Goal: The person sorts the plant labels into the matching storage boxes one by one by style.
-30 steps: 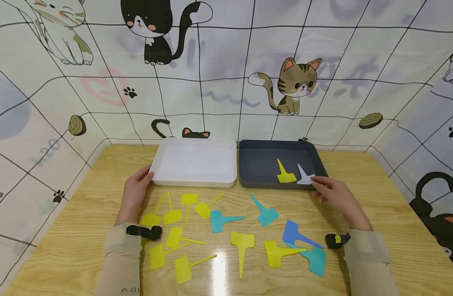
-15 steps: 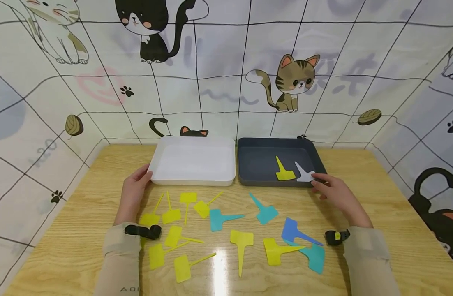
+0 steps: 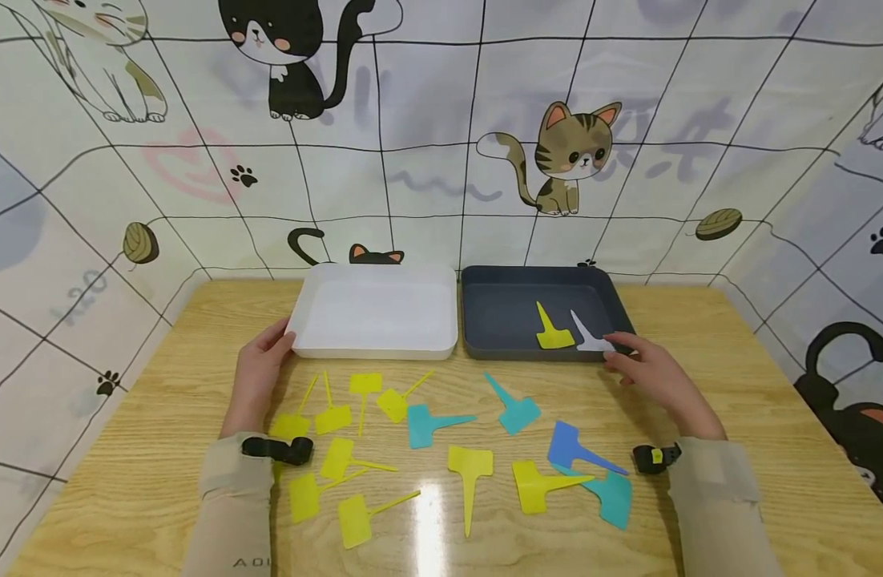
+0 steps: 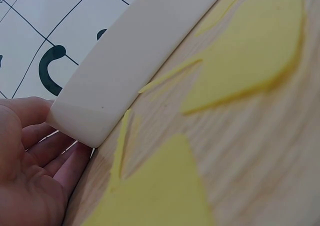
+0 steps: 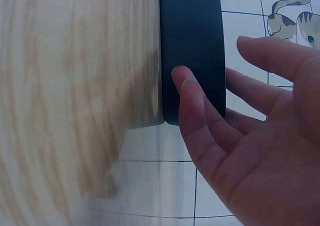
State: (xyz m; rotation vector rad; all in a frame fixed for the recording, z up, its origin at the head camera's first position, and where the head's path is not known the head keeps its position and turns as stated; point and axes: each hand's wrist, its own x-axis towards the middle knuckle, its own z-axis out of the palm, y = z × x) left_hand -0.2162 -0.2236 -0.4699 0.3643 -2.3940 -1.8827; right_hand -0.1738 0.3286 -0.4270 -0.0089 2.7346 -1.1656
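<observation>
In the head view my left hand (image 3: 257, 373) touches the left front corner of the white tray (image 3: 372, 353), its fingers loosely along the outer side. In the left wrist view the thumb meets the corner of the white tray (image 4: 95, 96). My right hand (image 3: 654, 373) is at the right front corner of the dark grey tray (image 3: 531, 355), fingertips by a white T-shaped plant label (image 3: 591, 341). A yellow plant label (image 3: 554, 336) lies left of it in that tray. In the right wrist view the fingers are spread around the dark tray (image 5: 192, 41); the white label is hidden there.
Several yellow plant labels (image 3: 355, 521) lie on the wooden table (image 3: 225, 505) in front of the trays. Turquoise labels (image 3: 519, 415) and a blue label (image 3: 566, 443), which overlaps a turquoise one, lie farther right. A cat-printed cloth (image 3: 427, 104) stands behind the trays.
The white label has shifted slightly left within the dark tray, next to my right fingertips. My left hand has stayed at the white tray. The whole head view has drifted a little.
</observation>
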